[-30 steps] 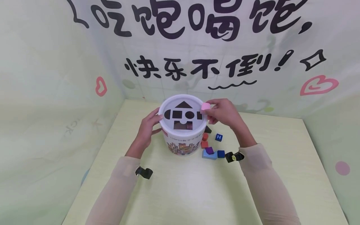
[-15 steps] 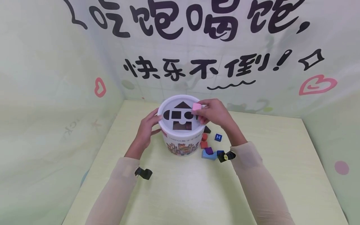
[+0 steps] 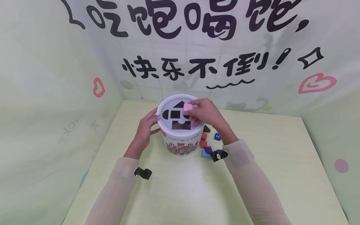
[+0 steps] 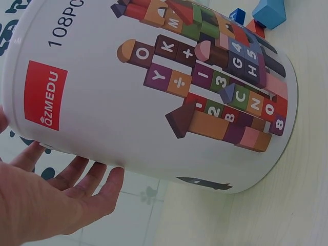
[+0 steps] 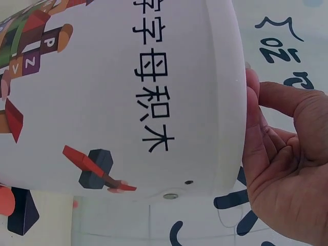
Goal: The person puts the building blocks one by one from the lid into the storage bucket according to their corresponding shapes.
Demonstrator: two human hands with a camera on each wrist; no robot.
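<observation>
A white lidded toy-block bucket (image 3: pixel 180 136) stands upright on the table, with shaped holes in its lid (image 3: pixel 170 127). Against its left side rests my left hand (image 3: pixel 144 132), fingertips at the rim and upper wall; in the left wrist view the fingers lie loosely along the bucket wall. Between thumb and fingers of my right hand (image 3: pixel 206 112) is a pink block (image 3: pixel 187 107), pinched over the right part of the lid. That hand covers the round hole in part and hides the hole at the right. In the right wrist view the block is hidden behind the bucket's rim.
Loose blocks lie right of the bucket: a blue block marked H (image 3: pixel 217 136), an orange cube (image 3: pixel 203 144), an orange-red round block (image 3: pixel 203 136), a purple block (image 3: pixel 208 150), a light blue block (image 3: pixel 205 153) and a dark triangular block (image 3: pixel 206 128). A printed cloth wall (image 3: pixel 157 84) stands behind.
My right hand has moved left with the pink block, from the lid's right edge to over the round hole. My left hand has stayed on the bucket.
</observation>
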